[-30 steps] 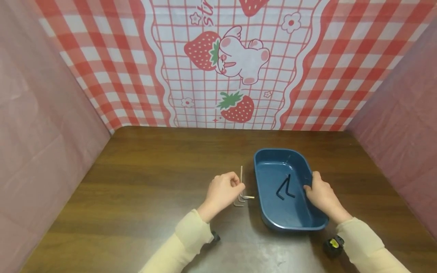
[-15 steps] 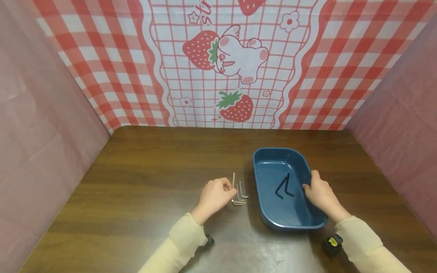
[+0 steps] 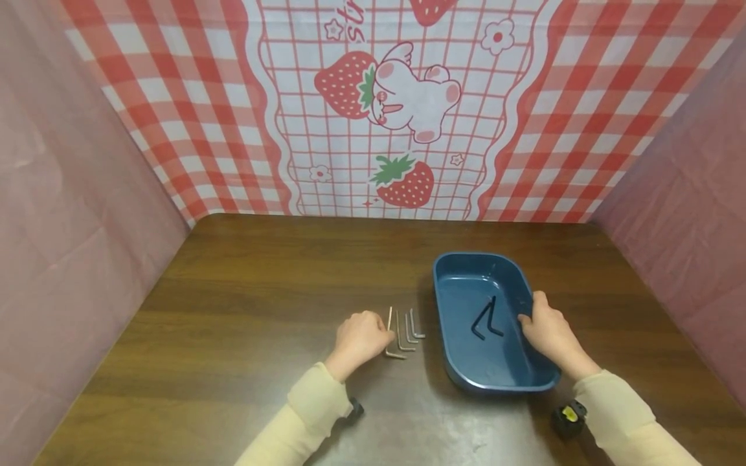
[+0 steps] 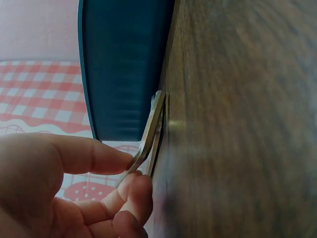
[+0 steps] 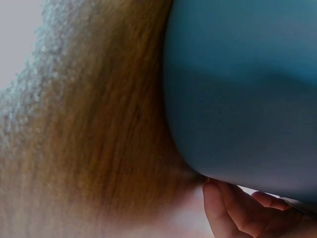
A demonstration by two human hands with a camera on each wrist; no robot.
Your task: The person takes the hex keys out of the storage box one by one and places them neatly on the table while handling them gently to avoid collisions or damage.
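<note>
My left hand (image 3: 360, 340) pinches an L-shaped silver hex key (image 3: 396, 355) between thumb and fingers, low at the tabletop. In the left wrist view the bent end of that hex key (image 4: 154, 119) sticks out past the fingertips, close to the wood. Right beside it, three more silver hex keys (image 3: 401, 340) lie in a row, long arms pointing away from me. My right hand (image 3: 550, 333) grips the right side of a blue plastic bin (image 3: 489, 372), thumb over the rim. Two black hex keys (image 3: 493, 320) rest inside the bin, their upper ends crossing.
The bin's left wall stands just right of the row of silver keys. Brown wooden table (image 3: 245, 291) extends left and in front. A strawberry-print checked cloth (image 3: 408, 181) hangs behind the table; pink cloth (image 3: 76, 194) hangs at both sides.
My left hand has moved left and a little toward me with its hex key, from over the other silver keys to the row's left end. The right hand and bin stay put.
</note>
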